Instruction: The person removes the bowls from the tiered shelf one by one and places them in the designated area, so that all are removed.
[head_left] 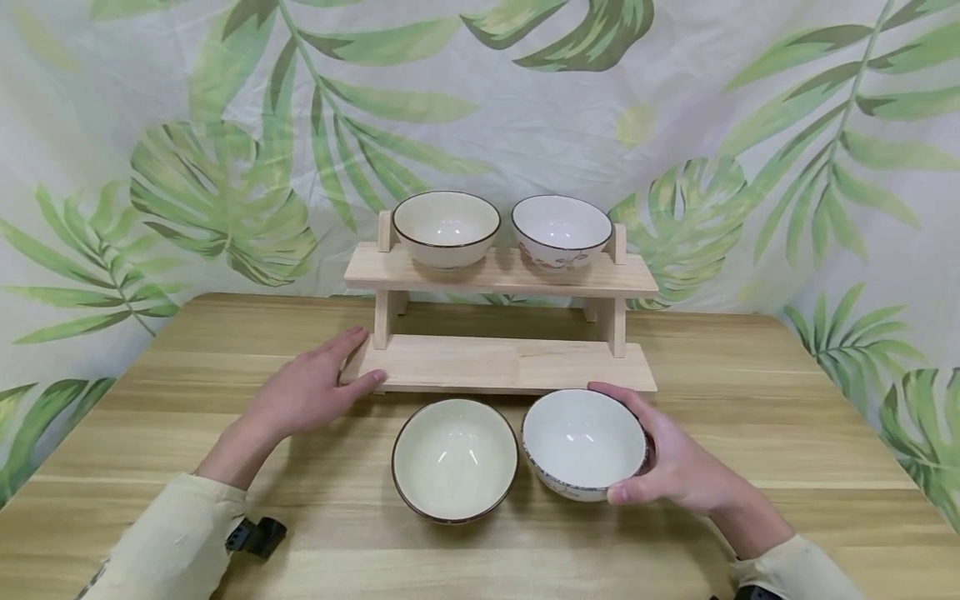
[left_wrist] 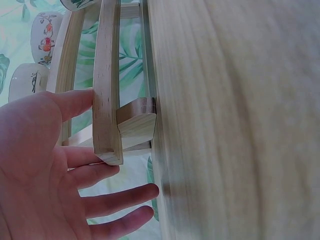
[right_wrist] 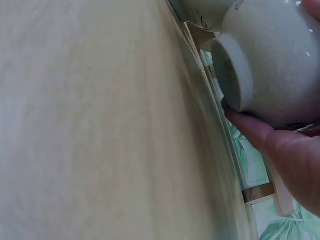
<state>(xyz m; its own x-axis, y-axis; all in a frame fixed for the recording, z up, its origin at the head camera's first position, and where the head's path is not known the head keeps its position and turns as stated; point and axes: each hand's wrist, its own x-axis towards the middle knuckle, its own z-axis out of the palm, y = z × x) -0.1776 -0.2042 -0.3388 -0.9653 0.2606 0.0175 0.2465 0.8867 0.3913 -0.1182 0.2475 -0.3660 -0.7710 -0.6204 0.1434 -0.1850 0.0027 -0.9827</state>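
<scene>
My right hand (head_left: pixel 678 467) grips a white bowl (head_left: pixel 581 437) with a speckled blue rim, thumb at the near side and fingers round the far right. In the right wrist view the bowl's foot (right_wrist: pixel 231 75) shows, raised off the table. My left hand (head_left: pixel 311 387) rests at the left end of a two-tier wooden shelf (head_left: pixel 517 367), its thumb on the lower board and the other fingers loosely extended by the board's end. Left of the held bowl, a cream bowl (head_left: pixel 455 461) with a brown rim stands upright on the table.
On the upper board stand another cream bowl (head_left: pixel 447 229) and a white bowl with a floral pattern (head_left: pixel 562 233), side by side. The wooden table (head_left: pixel 360 533) runs back to a leaf-print cloth (head_left: pixel 555 125) hanging behind the shelf.
</scene>
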